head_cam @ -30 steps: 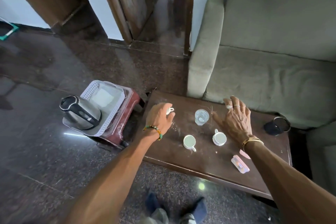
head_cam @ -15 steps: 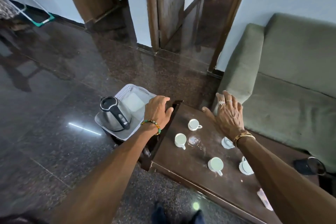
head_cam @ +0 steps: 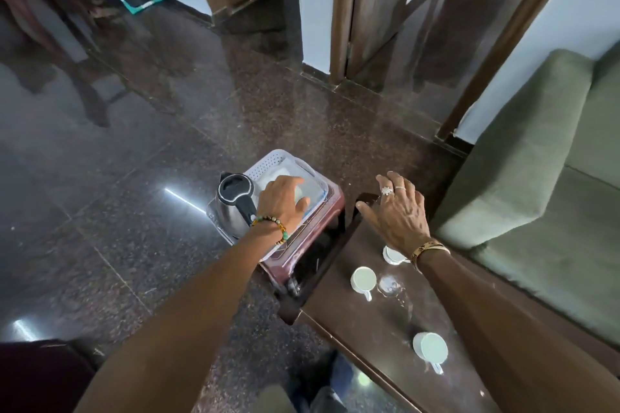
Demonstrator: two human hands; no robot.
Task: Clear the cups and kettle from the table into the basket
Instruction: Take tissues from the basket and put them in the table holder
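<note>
head view | looks forward and down | close above basket, table corner

Just off the table's left end, a white basket holds a steel kettle. The left hand reaches into it, fingers curled over a white cup. The right hand hovers flat above the table's far end. Three more cups stand on the table.
</note>
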